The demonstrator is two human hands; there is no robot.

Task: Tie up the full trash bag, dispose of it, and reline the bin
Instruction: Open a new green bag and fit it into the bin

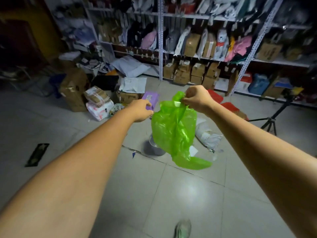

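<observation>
Both hands, left hand (143, 109) and right hand (197, 98), are pinching the green liner (173, 133) in a closed grip, relining in hand; next, spreading its mouth over the bin (154, 148).

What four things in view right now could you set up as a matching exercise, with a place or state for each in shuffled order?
Things:
1. green trash bag
2. grey bin
3. black tripod
4. cardboard boxes

Places or states:
A. standing on the floor at the right
B. held up in the air by both hands
C. lined along the bottom of the shelving
D. on the floor, partly hidden behind the bag

Pairs: 1-B, 2-D, 3-A, 4-C

The left hand and right hand pinch the bag's top edge.
</observation>
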